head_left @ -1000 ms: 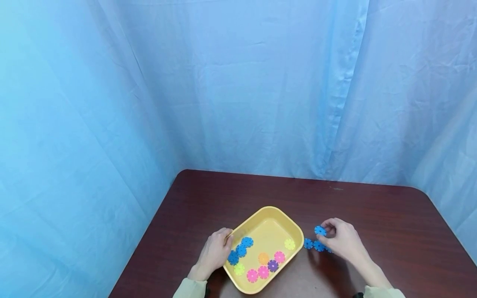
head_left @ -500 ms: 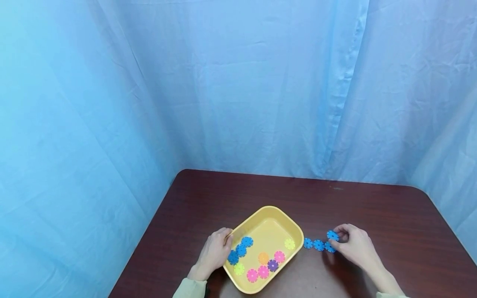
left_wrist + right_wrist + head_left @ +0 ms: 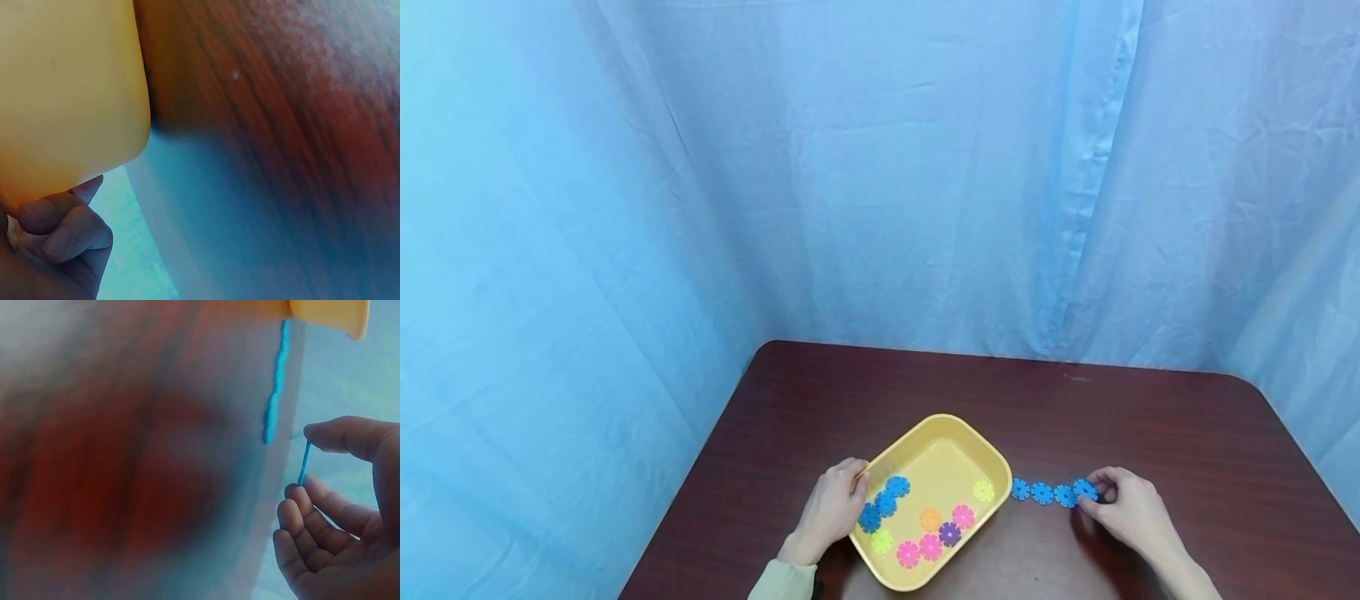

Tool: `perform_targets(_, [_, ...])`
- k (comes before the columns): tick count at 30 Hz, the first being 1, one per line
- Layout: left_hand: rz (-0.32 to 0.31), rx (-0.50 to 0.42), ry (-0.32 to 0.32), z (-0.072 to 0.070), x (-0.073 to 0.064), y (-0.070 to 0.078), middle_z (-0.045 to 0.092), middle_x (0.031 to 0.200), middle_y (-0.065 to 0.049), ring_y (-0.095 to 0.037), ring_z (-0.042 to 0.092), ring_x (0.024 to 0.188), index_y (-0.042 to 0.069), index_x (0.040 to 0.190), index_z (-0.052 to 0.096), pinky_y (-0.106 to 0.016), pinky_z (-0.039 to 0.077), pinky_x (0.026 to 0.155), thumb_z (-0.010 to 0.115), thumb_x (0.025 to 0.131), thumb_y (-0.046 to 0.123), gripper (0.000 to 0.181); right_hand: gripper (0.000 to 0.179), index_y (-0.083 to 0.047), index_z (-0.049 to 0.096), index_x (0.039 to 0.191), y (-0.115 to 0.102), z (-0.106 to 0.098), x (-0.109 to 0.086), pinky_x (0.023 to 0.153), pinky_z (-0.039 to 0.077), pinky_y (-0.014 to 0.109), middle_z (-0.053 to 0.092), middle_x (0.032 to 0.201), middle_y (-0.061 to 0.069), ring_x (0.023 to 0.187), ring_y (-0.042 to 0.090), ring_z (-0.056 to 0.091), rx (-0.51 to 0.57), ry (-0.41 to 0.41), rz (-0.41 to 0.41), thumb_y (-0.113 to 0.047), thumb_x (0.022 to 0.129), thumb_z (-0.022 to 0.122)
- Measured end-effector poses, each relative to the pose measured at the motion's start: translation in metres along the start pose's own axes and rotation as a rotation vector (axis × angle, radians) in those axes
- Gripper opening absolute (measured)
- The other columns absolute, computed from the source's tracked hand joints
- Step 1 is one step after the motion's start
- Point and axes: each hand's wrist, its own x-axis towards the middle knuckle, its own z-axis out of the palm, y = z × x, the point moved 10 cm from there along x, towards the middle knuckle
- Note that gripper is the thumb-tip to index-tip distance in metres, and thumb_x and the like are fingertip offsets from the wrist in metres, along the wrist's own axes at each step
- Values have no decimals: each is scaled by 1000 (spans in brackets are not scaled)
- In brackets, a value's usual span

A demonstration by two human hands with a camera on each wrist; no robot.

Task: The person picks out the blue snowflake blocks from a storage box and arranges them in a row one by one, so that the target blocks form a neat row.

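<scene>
My left hand (image 3: 829, 507) grips the left rim of a yellow plastic tray (image 3: 942, 475); in the left wrist view its curled fingers (image 3: 78, 234) press against the tray's wall. Between thumb and fingertips, my right hand (image 3: 1133, 507) pinches a blue snowflake disc (image 3: 1084, 490), a thin round piece with a notched edge. Seen edge-on in the right wrist view, this disc (image 3: 304, 464) is held off the table, apart from the row. Three more blue snowflake discs (image 3: 1042, 494) lie in a line from the tray's right corner towards that hand.
Inside the tray lie blue discs (image 3: 885, 503), pink discs (image 3: 930, 547), a purple disc (image 3: 950, 534), an orange disc (image 3: 930, 520) and yellow discs (image 3: 982, 491). The dark wooden table (image 3: 865, 392) is bordered by light blue curtains (image 3: 910, 183).
My right hand has moved right along the row with the pinched blue snowflake disc and come lower, past the third disc. The left hand and the tray have stayed put.
</scene>
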Motion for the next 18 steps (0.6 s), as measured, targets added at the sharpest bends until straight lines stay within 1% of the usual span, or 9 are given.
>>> perform_targets(8, [-16, -5, -5, 0, -1, -3, 69, 102, -1, -12, 64, 88, 8, 111, 72, -33, 54, 74, 61, 99, 14, 17, 37, 2, 67, 99, 13, 6, -1, 67, 47, 40, 64, 84, 2, 76, 17, 58, -3, -19, 8, -24, 78, 83])
perform_targets(10, [-24, -4, -9, 1, -1, -4, 69, 103, 0, -11, 64, 89, 8, 112, 72, -33, 54, 75, 61, 99, 15, 18, 37, 1, 67, 99, 14, 8, -1, 67, 48, 39, 64, 85, 2, 76, 17, 58, -1, -22, 13, -24, 77, 83])
perform_targets(18, [-21, -5, -9, 2, 0, -4, 69, 104, -1, -12, 64, 89, 8, 112, 72, -33, 54, 75, 61, 99, 15, 19, 36, 1, 67, 97, 18, 10, -1, 65, 47, 39, 62, 85, 4, 74, 17, 56, -2, -40, 29, -22, 76, 84])
